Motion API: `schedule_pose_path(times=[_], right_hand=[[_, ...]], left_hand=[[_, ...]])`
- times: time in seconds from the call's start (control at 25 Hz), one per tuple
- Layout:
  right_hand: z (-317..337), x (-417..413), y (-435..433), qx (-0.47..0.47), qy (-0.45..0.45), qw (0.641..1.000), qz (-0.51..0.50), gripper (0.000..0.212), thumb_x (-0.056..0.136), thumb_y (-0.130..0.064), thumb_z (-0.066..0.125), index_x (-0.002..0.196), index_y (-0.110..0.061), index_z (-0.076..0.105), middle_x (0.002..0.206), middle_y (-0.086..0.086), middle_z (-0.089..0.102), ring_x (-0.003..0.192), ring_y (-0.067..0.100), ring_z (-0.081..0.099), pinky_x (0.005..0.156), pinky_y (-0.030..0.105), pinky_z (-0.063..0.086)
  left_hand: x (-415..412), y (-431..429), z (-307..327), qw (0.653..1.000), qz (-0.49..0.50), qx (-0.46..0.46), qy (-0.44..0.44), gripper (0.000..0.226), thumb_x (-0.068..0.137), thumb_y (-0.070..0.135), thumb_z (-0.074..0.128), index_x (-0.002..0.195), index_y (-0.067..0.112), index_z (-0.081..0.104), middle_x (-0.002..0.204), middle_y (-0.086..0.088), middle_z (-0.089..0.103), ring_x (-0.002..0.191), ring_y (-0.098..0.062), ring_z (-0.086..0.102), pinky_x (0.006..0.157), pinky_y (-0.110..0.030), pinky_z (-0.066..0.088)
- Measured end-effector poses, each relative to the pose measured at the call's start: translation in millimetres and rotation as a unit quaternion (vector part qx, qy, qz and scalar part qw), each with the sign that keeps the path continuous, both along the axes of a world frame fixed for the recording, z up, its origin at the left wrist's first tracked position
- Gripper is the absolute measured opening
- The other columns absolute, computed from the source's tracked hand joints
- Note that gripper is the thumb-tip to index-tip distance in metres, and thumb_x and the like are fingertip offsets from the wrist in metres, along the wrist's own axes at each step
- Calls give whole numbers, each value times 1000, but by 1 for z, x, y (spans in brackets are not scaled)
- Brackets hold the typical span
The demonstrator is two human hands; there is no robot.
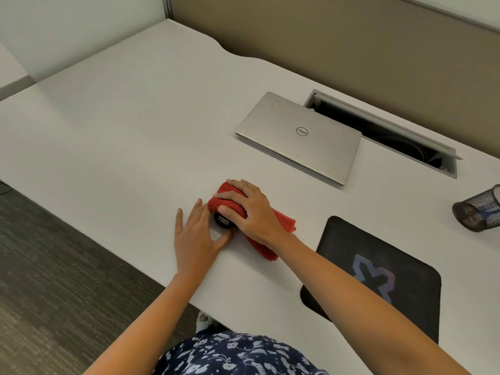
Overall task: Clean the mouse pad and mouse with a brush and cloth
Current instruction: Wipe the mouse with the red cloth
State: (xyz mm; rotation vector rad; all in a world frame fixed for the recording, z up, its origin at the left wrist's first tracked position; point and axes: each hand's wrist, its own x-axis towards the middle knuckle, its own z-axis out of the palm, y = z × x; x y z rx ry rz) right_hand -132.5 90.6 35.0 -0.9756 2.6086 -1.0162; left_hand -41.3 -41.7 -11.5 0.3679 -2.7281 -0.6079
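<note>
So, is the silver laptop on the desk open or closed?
Closed. The laptop lies flat on the desk, its lid down and the logo on top.

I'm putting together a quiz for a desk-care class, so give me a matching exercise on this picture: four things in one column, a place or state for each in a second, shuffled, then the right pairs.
Things
1. red cloth
2. mouse pad
3. laptop
4. mesh cup

Places or states
A. lid closed, at the far side of the desk
B. lying on its side at the right edge of the view
C. under the right hand, draped over the mouse
D. flat at the near edge, to the right of the cloth

Pairs: 1-C, 2-D, 3-A, 4-B
</note>
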Motion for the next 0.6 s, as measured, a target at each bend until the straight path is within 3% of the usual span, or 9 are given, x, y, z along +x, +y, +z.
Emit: schedule_pose_path(times=[0.12, 0.2, 0.32, 0.6], right_hand=[[-3, -9, -8, -8, 49, 998, -35, 39, 94, -52, 40, 117, -32, 62, 131, -9, 54, 126, 12, 42, 110, 38, 30], [-5, -19, -14, -15, 23, 998, -63, 47, 91, -55, 36, 114, -26, 65, 125, -7, 60, 124, 14, 46, 111, 41, 30], [-7, -29, -15, -15, -24, 996, -81, 44, 93, -51, 39, 118, -24, 63, 129, -5, 59, 136, 19, 36, 117, 40, 19], [-10, -6, -1, -51, 19, 998, -45, 34, 98, -35, 47, 129, -25, 56, 142, -6, 48, 138, 10, 32, 116, 34, 22]], left_hand=[[0, 1, 2, 1000, 3, 9, 15, 67, 81, 66, 47, 127, 18, 54, 132, 4, 59, 138, -12, 37, 119, -45, 13], [1, 1, 3, 1000, 3, 13, 23, 63, 81, 64, 53, 126, 21, 54, 132, 6, 58, 138, -12, 37, 119, -45, 12], [1, 1, 4, 1000, 0, 13, 21, 62, 80, 64, 54, 128, 24, 53, 133, 8, 57, 138, -11, 36, 119, -43, 11], [1, 0, 2, 1000, -3, 11, 20, 63, 80, 64, 55, 128, 22, 53, 133, 8, 57, 138, -12, 37, 119, -46, 14]])
